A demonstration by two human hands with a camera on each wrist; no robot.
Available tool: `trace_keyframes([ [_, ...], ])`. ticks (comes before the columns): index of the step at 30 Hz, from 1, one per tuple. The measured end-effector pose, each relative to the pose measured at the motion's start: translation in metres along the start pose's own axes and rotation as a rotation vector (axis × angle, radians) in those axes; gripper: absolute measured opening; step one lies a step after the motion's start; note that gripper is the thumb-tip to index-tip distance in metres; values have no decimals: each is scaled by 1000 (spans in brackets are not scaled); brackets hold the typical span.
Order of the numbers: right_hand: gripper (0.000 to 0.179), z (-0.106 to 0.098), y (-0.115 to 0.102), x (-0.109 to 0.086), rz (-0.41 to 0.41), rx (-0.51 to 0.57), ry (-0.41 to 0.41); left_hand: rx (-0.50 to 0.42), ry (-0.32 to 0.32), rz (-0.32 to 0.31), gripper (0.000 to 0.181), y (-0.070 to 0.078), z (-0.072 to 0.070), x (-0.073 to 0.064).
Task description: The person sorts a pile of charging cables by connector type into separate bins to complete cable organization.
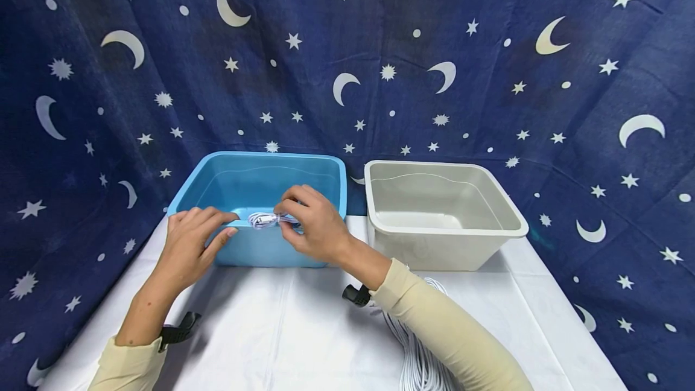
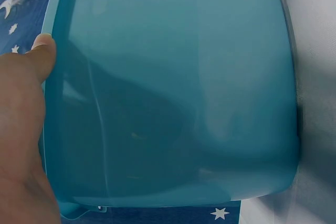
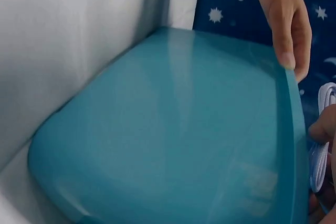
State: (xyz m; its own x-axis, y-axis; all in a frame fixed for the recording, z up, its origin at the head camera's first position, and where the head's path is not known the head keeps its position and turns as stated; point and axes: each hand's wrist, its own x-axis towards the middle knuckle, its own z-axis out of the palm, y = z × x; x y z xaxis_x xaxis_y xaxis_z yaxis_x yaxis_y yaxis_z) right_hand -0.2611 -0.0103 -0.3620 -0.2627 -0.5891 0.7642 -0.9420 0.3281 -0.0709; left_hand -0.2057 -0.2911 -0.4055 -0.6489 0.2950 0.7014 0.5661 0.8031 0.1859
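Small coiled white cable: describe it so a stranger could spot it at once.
Find the blue bin, left of the grey bin. By its near rim, the right hand pinches a small coiled white cable. Unlike the long cable bundle on the table, it's compact and held up.

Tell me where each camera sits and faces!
Head: on the head, looking forward and down at the blue bin and grey bin; left hand, right hand, sleeves show.
Left wrist: worn there, facing the blue bin; left hand shows.
Right wrist: worn there, facing it too; both hands show.
Wrist views share blue bin and left hand.
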Motion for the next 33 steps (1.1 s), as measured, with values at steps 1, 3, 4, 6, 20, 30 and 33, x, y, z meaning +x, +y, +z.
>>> trace_keyframes([
  [1, 11, -1, 2, 0, 20, 2, 0, -1, 0, -1, 25, 0, 0, 0],
  [3, 11, -2, 7, -1, 48, 0, -4, -3, -2, -2, 25, 0, 0, 1],
  [4, 12, -3, 9, -1, 61, 0, -8, -4, -2, -2, 25, 1, 0, 1],
  [6, 12, -4, 12, -1, 84, 6, -14, -4, -3, -4, 26, 1, 0, 1],
  [20, 14, -6, 23, 1, 204, 23, -55, -4, -2, -8, 26, 0, 0, 0],
  [30, 19, -5, 24, 0, 193, 29, -19, -8, -3, -5, 26, 0, 1, 0],
  [33, 18, -7, 24, 0, 190, 42, -5, -8, -6, -5, 26, 0, 0, 0],
])
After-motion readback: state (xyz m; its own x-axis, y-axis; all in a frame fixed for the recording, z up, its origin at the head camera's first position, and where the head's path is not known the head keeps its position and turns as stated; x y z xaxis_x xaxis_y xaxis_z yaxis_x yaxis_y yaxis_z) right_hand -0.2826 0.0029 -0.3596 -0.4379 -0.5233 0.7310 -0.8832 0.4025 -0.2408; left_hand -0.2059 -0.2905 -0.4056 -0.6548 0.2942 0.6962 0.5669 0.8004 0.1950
